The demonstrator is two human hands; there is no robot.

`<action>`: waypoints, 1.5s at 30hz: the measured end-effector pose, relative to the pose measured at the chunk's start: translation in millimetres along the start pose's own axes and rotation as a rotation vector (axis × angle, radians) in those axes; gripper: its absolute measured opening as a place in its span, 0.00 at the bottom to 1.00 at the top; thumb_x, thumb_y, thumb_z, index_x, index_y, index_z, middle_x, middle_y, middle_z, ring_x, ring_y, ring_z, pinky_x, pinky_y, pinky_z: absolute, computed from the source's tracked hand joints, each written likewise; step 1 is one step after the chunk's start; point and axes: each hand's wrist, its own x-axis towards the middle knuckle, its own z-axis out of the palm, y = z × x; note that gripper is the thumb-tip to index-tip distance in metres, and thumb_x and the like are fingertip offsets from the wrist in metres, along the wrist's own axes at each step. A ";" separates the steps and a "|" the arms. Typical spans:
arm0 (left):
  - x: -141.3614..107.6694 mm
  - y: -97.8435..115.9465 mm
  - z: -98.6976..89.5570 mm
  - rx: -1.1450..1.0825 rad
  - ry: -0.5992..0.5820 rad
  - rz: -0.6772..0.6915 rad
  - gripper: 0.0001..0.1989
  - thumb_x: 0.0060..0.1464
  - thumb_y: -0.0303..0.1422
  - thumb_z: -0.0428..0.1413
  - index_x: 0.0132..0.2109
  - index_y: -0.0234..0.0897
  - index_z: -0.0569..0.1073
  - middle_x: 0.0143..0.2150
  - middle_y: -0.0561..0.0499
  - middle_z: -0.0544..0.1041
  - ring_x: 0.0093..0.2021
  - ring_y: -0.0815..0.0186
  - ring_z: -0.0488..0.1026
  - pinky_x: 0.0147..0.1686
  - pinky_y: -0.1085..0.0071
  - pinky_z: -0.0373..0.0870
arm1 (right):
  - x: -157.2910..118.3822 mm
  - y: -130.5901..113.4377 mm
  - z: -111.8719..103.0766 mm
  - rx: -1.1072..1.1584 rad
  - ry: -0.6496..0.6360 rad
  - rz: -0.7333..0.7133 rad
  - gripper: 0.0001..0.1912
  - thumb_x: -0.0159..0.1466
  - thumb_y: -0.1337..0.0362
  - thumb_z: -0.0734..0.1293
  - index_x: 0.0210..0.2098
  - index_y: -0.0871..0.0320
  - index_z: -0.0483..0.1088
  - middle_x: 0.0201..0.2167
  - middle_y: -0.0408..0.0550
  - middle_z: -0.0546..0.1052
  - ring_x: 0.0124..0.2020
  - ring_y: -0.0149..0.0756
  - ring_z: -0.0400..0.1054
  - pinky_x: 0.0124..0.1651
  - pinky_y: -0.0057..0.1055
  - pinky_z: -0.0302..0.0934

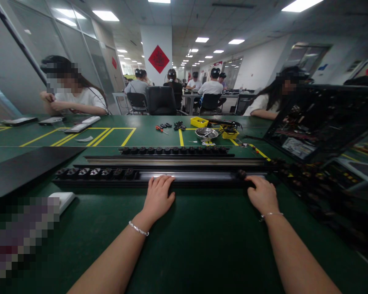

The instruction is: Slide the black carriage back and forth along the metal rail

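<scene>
Left fingers: I see my left hand (160, 194) loosely extended, thumb apart, fingertips on the front metal channel (187, 175), gripping nothing visible.
Right fingers: my right hand (263, 194) is half curled, its index finger at one loose black module (241, 174); I cannot tell whether that is pinched.
Channel: lies crosswise before both hands, shiny inside.
Surface: a green tabletop (202, 245) marked with yellow tape (181, 138).
Room: a bright office; one white pillar (156, 36) bears one red diamond sign (158, 59); two people sit opposite, others beyond.
Modules counted: seven black socket modules (106, 173) fill the channel's left end; roughly a dozen form the back row (175, 150).
Tabletop counted: two yellow bins (200, 124), one metal bowl (199, 136), one orange-handled screwdriver (161, 130), one open black computer case (334, 106) at right.
</scene>
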 end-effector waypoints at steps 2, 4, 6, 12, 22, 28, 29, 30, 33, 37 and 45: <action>0.0 0.2 -0.6 0.000 -0.002 0.000 0.23 0.51 0.32 0.52 0.56 0.42 0.65 0.56 0.48 0.69 0.58 0.57 0.61 0.61 0.51 0.46 | -0.2 -0.6 -0.7 -0.006 0.011 -0.015 0.19 0.51 0.70 0.56 0.39 0.54 0.72 0.46 0.49 0.73 0.49 0.44 0.64 0.54 0.52 0.53; 0.1 0.3 -0.9 0.000 -0.002 0.002 0.23 0.51 0.32 0.52 0.56 0.42 0.65 0.56 0.48 0.69 0.58 0.57 0.61 0.61 0.51 0.46 | -0.1 -0.8 -1.6 -0.018 0.022 -0.022 0.20 0.51 0.70 0.57 0.39 0.53 0.73 0.46 0.48 0.74 0.49 0.44 0.64 0.54 0.50 0.53; 0.1 0.2 -1.0 -0.001 -0.003 0.003 0.23 0.51 0.32 0.52 0.56 0.43 0.65 0.56 0.48 0.69 0.59 0.57 0.61 0.61 0.51 0.47 | 0.0 -0.8 -2.5 -0.032 0.034 -0.021 0.19 0.51 0.70 0.57 0.39 0.53 0.73 0.46 0.48 0.73 0.49 0.44 0.63 0.54 0.49 0.53; 0.4 0.0 -1.3 -0.005 -0.010 0.002 0.23 0.51 0.32 0.52 0.56 0.43 0.65 0.57 0.48 0.69 0.59 0.57 0.61 0.61 0.50 0.46 | 0.0 0.8 -1.5 -0.046 0.046 -0.025 0.19 0.51 0.69 0.57 0.39 0.52 0.73 0.46 0.48 0.73 0.48 0.44 0.64 0.53 0.47 0.54; 0.5 0.3 -0.9 -0.003 -0.010 -0.005 0.23 0.51 0.32 0.52 0.56 0.42 0.65 0.56 0.48 0.70 0.58 0.57 0.61 0.61 0.51 0.47 | 1.1 6.8 4.5 -0.011 0.075 -0.066 0.19 0.51 0.71 0.57 0.39 0.56 0.73 0.47 0.50 0.72 0.48 0.42 0.63 0.52 0.40 0.56; 0.1 0.9 -1.9 -0.007 -0.012 0.000 0.23 0.51 0.31 0.51 0.56 0.42 0.65 0.57 0.48 0.69 0.59 0.57 0.61 0.61 0.51 0.46 | 2.4 9.7 6.4 0.045 0.090 -0.102 0.19 0.50 0.72 0.57 0.38 0.57 0.72 0.43 0.50 0.74 0.47 0.41 0.65 0.53 0.40 0.56; 0.2 1.0 -2.2 -0.006 -0.012 0.000 0.23 0.51 0.31 0.51 0.56 0.42 0.65 0.56 0.48 0.69 0.59 0.57 0.61 0.61 0.51 0.46 | 2.9 11.5 6.7 0.057 0.095 -0.094 0.20 0.49 0.73 0.56 0.38 0.57 0.72 0.42 0.50 0.74 0.47 0.41 0.65 0.53 0.40 0.56; 0.3 1.1 -2.4 -0.005 -0.012 0.000 0.22 0.51 0.31 0.51 0.56 0.42 0.65 0.56 0.48 0.69 0.59 0.57 0.61 0.61 0.51 0.46 | 3.4 13.7 6.9 0.066 0.100 -0.076 0.20 0.49 0.73 0.56 0.38 0.57 0.72 0.42 0.50 0.74 0.47 0.41 0.65 0.53 0.40 0.56; 0.5 1.1 -2.5 -0.002 -0.010 -0.002 0.23 0.51 0.32 0.51 0.55 0.43 0.65 0.56 0.48 0.69 0.59 0.57 0.61 0.61 0.51 0.47 | 4.5 19.6 7.2 0.076 0.101 -0.015 0.20 0.49 0.72 0.56 0.38 0.58 0.72 0.42 0.51 0.74 0.47 0.43 0.65 0.53 0.41 0.56; 0.6 0.7 -1.7 -0.002 -0.007 0.001 0.23 0.51 0.32 0.52 0.56 0.43 0.65 0.56 0.48 0.69 0.58 0.57 0.61 0.61 0.51 0.47 | 4.3 21.0 7.2 0.090 0.094 0.009 0.21 0.48 0.71 0.57 0.39 0.57 0.73 0.42 0.50 0.74 0.47 0.44 0.64 0.53 0.42 0.56; 0.4 0.3 -1.1 0.007 0.001 0.004 0.23 0.51 0.32 0.51 0.56 0.43 0.65 0.56 0.48 0.70 0.58 0.57 0.61 0.61 0.51 0.47 | 3.3 18.5 3.9 0.009 0.112 0.006 0.18 0.50 0.71 0.57 0.37 0.56 0.72 0.43 0.50 0.73 0.47 0.43 0.64 0.51 0.40 0.57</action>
